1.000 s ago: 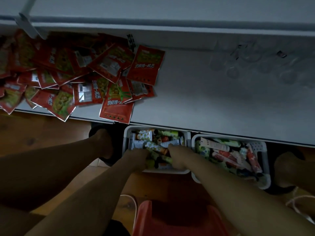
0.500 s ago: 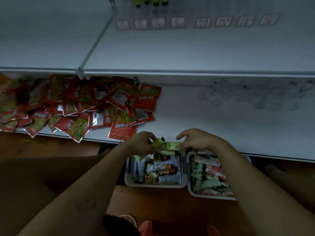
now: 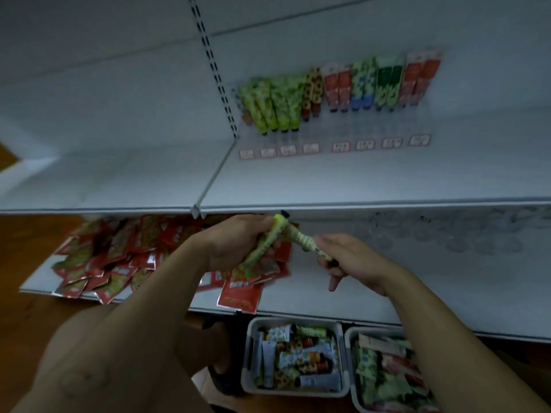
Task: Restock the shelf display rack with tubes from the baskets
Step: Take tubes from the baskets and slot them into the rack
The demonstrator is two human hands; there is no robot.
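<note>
My left hand (image 3: pixel 235 242) grips a green patterned tube (image 3: pixel 265 241), cap end up, above the lower shelf. My right hand (image 3: pixel 351 260) pinches a second pale green tube (image 3: pixel 301 238) by its dark cap end. The two tubes cross near their tops. On the upper shelf stands the clear display rack (image 3: pixel 334 126) with a row of upright tubes (image 3: pixel 277 102) in green, spotted, red and blue. Two white baskets sit on the floor below: the left basket (image 3: pixel 249 362) and the right basket (image 3: pixel 353 383), both full of mixed tubes.
A heap of red snack packets (image 3: pixel 125 257) covers the left of the lower shelf. White price tags (image 3: pixel 337 146) line the rack's front. A perforated upright post (image 3: pixel 214 67) divides the back panel. Wooden floor shows at the left.
Both hands have risen from the left basket to shelf height, each with a green tube. The view has tilted up, bringing the display rack into sight.
</note>
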